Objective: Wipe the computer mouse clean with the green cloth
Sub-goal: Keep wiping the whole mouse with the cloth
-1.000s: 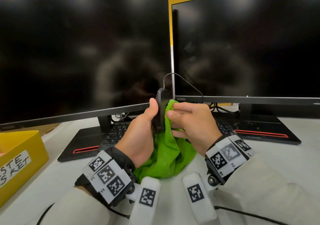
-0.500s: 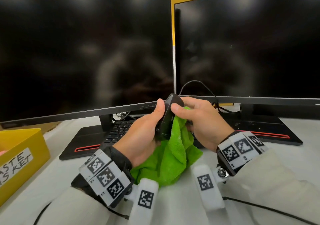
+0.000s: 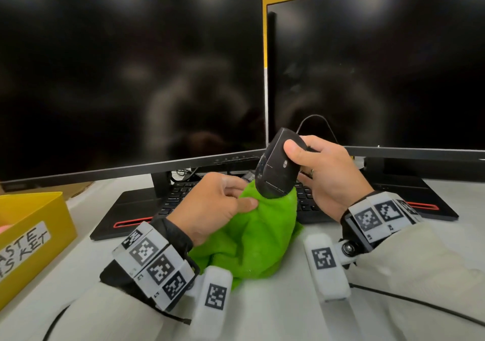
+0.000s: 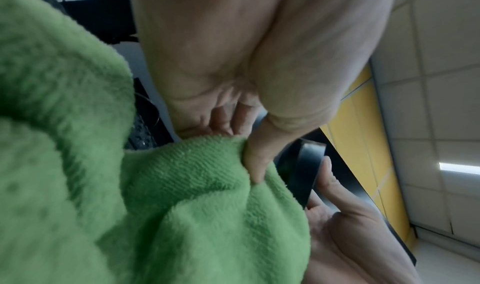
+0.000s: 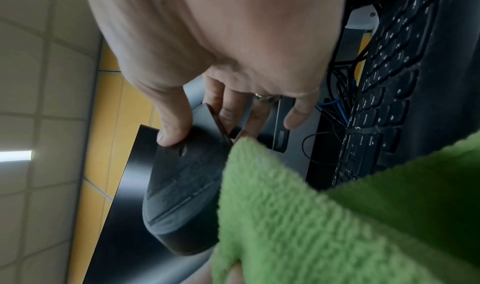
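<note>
My right hand (image 3: 301, 157) grips the black computer mouse (image 3: 275, 172) in the air in front of the monitors, thumb on its underside and fingers behind it. The mouse's cable (image 3: 315, 117) loops up behind it. The mouse's lower end touches the green cloth (image 3: 257, 235), which is bunched on the desk below. My left hand (image 3: 244, 193) pinches a top fold of the cloth just left of the mouse. The left wrist view shows the thumb pressed into the cloth (image 4: 182, 186) beside the mouse (image 4: 303, 171). In the right wrist view the mouse (image 5: 182, 186) lies against the cloth (image 5: 311, 216).
Two dark monitors (image 3: 131, 78) (image 3: 380, 65) stand close behind the hands. A black keyboard (image 3: 178, 196) lies under them. A yellow box labelled waste basket (image 3: 34, 230) sits at the left edge of the white desk (image 3: 262, 314). A black wire (image 3: 420, 301) crosses the desk at right.
The mouse has passed from my left hand to my right hand and tilted over. The cloth has gone from the right hand to the left, which now pinches it.
</note>
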